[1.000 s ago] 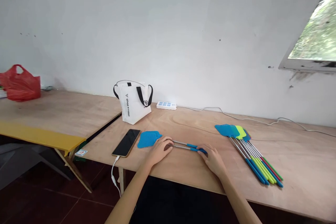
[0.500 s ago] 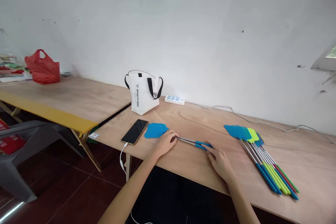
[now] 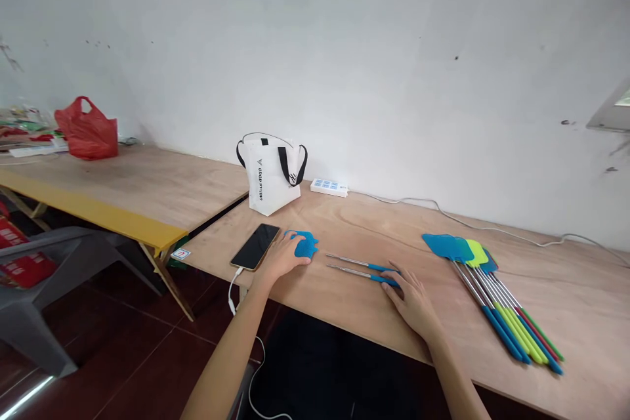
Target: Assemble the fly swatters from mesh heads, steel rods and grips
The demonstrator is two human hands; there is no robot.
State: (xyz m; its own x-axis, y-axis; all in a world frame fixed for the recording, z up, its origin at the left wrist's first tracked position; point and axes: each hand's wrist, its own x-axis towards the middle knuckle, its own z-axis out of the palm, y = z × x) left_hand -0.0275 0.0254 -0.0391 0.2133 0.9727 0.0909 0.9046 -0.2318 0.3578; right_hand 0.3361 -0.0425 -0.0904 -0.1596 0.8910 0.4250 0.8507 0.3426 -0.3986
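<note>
Lying under the fingers of the left hand (image 3: 280,259) is some blue mesh (image 3: 307,247). Those fingers are spread open over it, thumb out along its near edge. Two rods (image 3: 352,271) lie between the hands, bare tips near that thumb, blue handles under the right fingers. The right hand (image 3: 416,302) is touching them; can't tell if it's gripping. Table (image 3: 344,223) edge is on the near side of both sets of fingers, with wood stretching beyond them and between the right hand and the swatters (image 3: 512,323). Forearms cross the edge, palms down. Phone's (image 3: 256,247) just left of the left fingers. Bag (image 3: 273,177) beyond them says "STUDIO", first word unclear.
</note>
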